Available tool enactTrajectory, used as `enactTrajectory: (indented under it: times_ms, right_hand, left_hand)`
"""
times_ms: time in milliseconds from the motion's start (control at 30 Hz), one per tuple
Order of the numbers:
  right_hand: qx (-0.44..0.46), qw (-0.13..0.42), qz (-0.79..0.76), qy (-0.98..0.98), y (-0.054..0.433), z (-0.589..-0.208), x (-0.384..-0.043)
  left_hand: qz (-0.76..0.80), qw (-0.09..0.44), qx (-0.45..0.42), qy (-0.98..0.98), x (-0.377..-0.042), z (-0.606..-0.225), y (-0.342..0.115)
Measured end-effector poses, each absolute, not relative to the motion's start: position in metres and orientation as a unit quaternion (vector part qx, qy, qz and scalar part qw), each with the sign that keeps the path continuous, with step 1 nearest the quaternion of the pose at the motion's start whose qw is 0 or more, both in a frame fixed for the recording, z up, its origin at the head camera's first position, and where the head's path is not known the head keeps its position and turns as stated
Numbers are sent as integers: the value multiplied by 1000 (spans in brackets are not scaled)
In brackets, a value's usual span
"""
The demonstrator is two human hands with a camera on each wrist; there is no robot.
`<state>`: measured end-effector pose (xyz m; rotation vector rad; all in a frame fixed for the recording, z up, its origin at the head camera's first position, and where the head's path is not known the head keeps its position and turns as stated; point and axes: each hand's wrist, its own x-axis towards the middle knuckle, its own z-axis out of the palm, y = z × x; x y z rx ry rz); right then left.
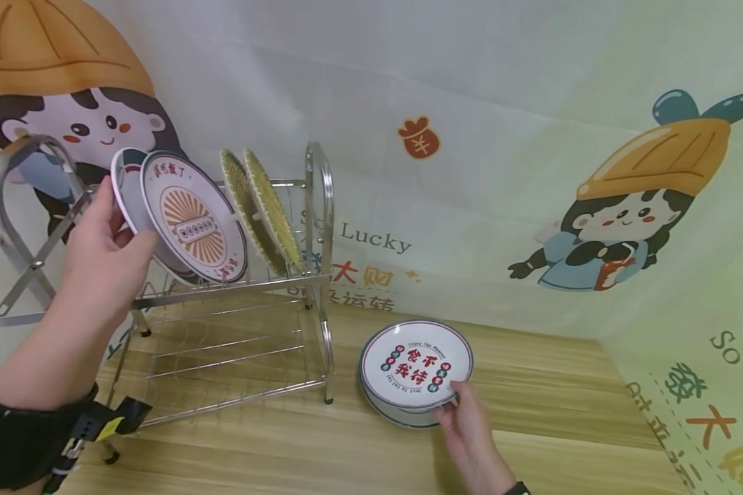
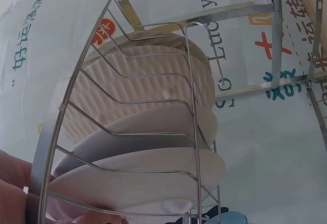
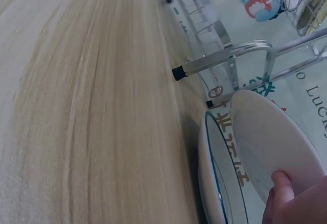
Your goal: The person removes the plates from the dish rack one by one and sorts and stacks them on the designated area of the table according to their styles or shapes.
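My left hand (image 1: 102, 254) reaches to the upper tier of a metal dish rack (image 1: 235, 289) and pinches the leftmost white plate (image 1: 130, 189) by its near edge. Right beside that one leans a plate with an orange sunburst (image 1: 192, 223). Two yellow, woven-looking plates (image 1: 278, 216) stand farther right in the rack. My right hand (image 1: 470, 426) grips the rim of a white plate with red characters (image 1: 417, 364), thumb on top. Under it a second plate (image 1: 402, 416) lies on the table; the right wrist view shows a gap between the upper plate (image 3: 271, 137) and the lower one.
The rack's lower tier (image 1: 229, 357) has bare wires. Its chrome feet stand on the wood-look table (image 1: 532, 392), left of the two stacked plates. A printed cloth (image 1: 470, 227) with cartoon figures hangs close behind and along the right side.
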<state>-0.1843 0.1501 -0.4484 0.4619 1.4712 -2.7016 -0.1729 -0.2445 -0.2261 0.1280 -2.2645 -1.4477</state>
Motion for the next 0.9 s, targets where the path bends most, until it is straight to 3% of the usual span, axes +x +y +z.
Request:
enactTrajectory:
  times_ms: [900]
  right_hand:
    - [146, 41, -825, 545, 161, -469, -191]
  left_hand:
    - [-533, 221, 38, -816, -172, -226, -244]
